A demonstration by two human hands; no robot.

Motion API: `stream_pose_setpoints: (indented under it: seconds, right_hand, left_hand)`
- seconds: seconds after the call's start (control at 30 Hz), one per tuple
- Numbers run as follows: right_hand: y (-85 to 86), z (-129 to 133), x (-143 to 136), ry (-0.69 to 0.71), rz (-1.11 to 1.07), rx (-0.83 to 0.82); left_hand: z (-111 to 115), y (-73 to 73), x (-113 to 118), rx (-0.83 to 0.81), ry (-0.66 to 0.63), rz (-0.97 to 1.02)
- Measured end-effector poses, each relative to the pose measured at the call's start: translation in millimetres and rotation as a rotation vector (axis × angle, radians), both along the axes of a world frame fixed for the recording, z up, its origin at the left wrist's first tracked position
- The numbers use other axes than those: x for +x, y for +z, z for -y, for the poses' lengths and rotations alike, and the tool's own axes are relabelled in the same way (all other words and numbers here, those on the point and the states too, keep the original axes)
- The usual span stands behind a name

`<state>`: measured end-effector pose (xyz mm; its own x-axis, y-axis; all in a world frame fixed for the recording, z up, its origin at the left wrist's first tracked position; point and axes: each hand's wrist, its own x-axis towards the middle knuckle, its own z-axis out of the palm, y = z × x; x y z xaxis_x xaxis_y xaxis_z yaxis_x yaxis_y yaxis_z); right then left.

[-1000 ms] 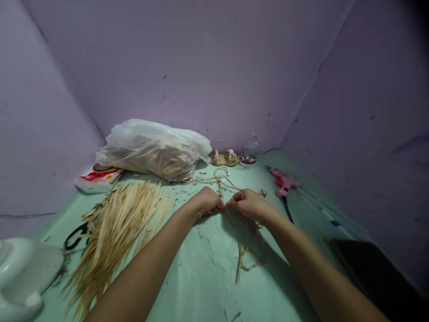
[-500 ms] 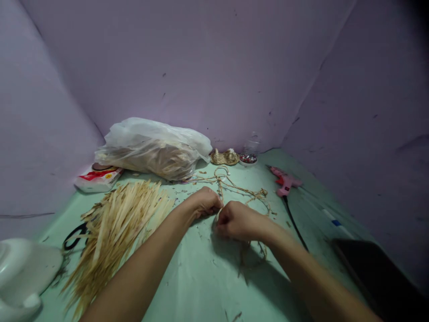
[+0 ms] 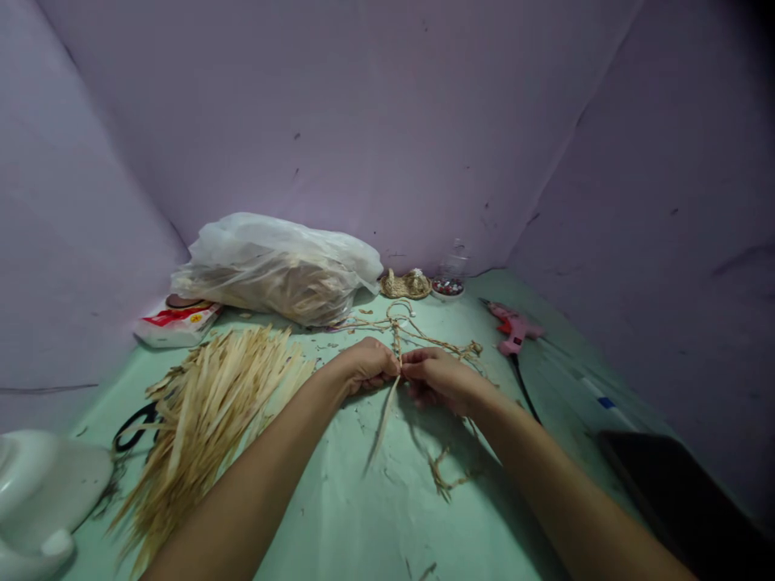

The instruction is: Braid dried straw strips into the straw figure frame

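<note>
The right grip (image 3: 438,376) has moved forward — it and the left grip (image 3: 370,363) pinch cord (image 3: 397,339) running far to near, tail (image 3: 383,428) leftward.

No wording, brand or number can be read. The white packet (image 3: 166,333) at the left bears a red printed band (image 3: 173,315) and a small yellow mark (image 3: 198,318), but any lettering there is too small and blurred to make out. The pink glue gun (image 3: 513,324) at the right has a small dark patch (image 3: 518,342) on its handle, likewise illegible, and the blue band (image 3: 605,402) nearby on a clear strip (image 3: 588,387) gives no legible sign
</note>
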<state>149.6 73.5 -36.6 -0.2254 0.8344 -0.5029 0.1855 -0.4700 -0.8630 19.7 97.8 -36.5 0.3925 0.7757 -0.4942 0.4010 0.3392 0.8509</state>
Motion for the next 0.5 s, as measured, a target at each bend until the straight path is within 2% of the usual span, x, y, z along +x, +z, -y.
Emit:
stream_pose_setpoints:
  seconds: [0.1, 0.23, 0.5]
  right_hand:
    - [-4.1, -2, 3, 0.035, 0.070, 0.056]
    - [-8.8, -6, 6, 0.012, 0.201, 0.128]
    - [-20.0, -10, 11, 0.046, 0.215, 0.139]
  left_hand:
    - [-1, -1.0, 0, 0.012, -0.021, -0.004]
    - [-3, -3.6, -1, 0.093, -0.028, -0.090]
    - [-3, -0.6, -1, 0.233, -0.059, -0.223]
